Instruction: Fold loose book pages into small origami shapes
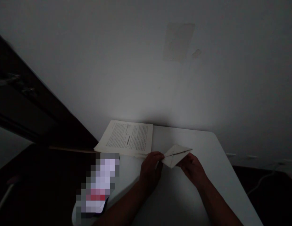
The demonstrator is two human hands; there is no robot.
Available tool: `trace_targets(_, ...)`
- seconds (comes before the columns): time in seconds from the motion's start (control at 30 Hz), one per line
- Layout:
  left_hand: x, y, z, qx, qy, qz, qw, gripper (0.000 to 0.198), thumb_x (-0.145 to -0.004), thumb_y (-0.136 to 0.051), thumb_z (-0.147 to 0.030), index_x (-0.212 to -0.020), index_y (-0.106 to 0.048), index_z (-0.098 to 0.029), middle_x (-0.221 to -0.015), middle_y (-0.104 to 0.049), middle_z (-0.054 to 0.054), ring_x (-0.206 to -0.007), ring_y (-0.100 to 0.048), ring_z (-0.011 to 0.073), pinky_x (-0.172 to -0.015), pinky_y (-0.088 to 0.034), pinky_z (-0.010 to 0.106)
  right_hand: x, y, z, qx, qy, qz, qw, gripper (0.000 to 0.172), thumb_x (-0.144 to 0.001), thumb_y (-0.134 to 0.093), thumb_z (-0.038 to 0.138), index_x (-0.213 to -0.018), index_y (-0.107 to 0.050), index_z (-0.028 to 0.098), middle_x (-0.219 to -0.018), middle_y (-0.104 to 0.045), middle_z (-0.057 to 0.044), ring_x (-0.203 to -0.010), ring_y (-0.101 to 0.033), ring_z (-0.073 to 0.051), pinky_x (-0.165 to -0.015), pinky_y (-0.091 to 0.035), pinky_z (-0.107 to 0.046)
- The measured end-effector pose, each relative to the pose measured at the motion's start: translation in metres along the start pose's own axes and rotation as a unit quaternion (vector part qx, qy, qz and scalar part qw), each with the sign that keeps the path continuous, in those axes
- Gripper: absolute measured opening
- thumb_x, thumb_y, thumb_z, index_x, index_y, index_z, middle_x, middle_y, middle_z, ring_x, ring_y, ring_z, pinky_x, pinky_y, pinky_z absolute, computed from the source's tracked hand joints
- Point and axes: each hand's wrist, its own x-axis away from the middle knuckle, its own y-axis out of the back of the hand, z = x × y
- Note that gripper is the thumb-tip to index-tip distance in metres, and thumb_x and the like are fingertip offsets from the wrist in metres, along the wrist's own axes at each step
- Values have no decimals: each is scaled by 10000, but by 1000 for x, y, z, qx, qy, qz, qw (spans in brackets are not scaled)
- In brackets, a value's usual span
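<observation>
Since the folded paper (pixel 175 159) looks light and easily creased, its ends suit gripping, the left hand (pixel 151 168) and right hand (pixel 192 168) pinching one each.

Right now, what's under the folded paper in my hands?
Your right hand is partly beneath the folded paper, with the white table below; the paper hides part of both.

Off-white folded paper (pixel 174 160), black-on-cream printed sheets (pixel 128 138), white tabletop (pixel 197 139), grey wall (pixel 112 62), blackish door (pixel 35 106)
</observation>
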Motion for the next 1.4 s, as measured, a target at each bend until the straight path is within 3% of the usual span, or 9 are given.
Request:
trace_targets(0.2,-3,1,-8,66,-7,7,998,93,-810,-517,-148,-885,-561,-181,-856,-638,61,-803,-609,153,-728,-498,270,0,-7,3,47,0,39,998,426,-663,-745,284,-1060,-596,239,-1022,-677,-82,-914,-631,-235,-831,-480,-427)
trace_targets(0.3,-1,1,-9,76,-1,48,996,85,-813,-511,-160,-877,-563,-183,-857,-646,65,-800,-619,156,-734,-501,271,0,-3,1,78,-2,39,996,271,-683,-728,295,-932,-654,216,-954,-701,-75,-902,-635,-228,-868,-458,-416)
trace_targets(0.4,3,-2,-6,31,26,93,995,106,-825,-493,-189,-897,-570,-183,-832,-644,64,-769,-621,163,-710,-510,280,0,0,-2,83,13,35,996,166,-675,-729,279,-818,-687,205,-849,-715,-53,-825,-643,-209,-842,-466,-391)
trace_targets(0.6,5,-5,7,-10,-13,164,986,237,-765,-501,-143,-993,-553,-181,-952,-609,90,-893,-583,208,-777,-496,339,-1,2,6,25,23,-27,999,269,-632,-748,310,-877,-685,219,-861,-710,-59,-783,-646,-213,-729,-493,-349)
trace_targets(0.8,-3,6,7,-36,2,25,999,340,-761,-492,-87,-1089,-452,-164,-1026,-536,110,-972,-522,202,-827,-462,353,-3,15,14,155,9,-85,984,433,-634,-746,350,-1023,-636,193,-692,-657,-6,-598,-574,-144,-555,-441,-266)
trace_targets(1.03,-1,6,2,-153,-89,91,980,139,-721,-489,-75,-779,-565,-176,-894,-536,63,-867,-498,188,-782,-426,344,-2,13,12,307,30,-22,951,498,-746,-623,418,-1164,-518,169,-646,-559,27,-559,-515,-105,-514,-414,-231)
trace_targets(1.17,1,3,0,-189,-93,155,965,103,-689,-516,-98,-744,-565,-170,-856,-536,56,-822,-479,193,-753,-395,352,-2,17,15,413,70,-4,908,422,-801,-552,398,-1176,-512,209,-884,-654,-53,-778,-611,-174,-709,-498,-319)
trace_targets(1.27,3,0,-1,-199,-83,210,953,78,-697,-551,-136,-768,-557,-167,-899,-535,61,-858,-470,209,-766,-379,366,3,20,25,518,144,6,843,343,-816,-530,368,-1133,-544,239,-1148,-594,-80,-1052,-548,-222,-928,-421,-408)
trace_targets(1.4,4,-2,-4,-203,-62,244,946,62,-728,-573,-196,-772,-541,-165,-872,-532,52,-845,-468,206,-764,-374,359,22,21,36,610,171,73,771,336,-780,-577,326,-1107,-552,255,-1149,-580,-60,-1080,-528,-215,-940,-427,-395)
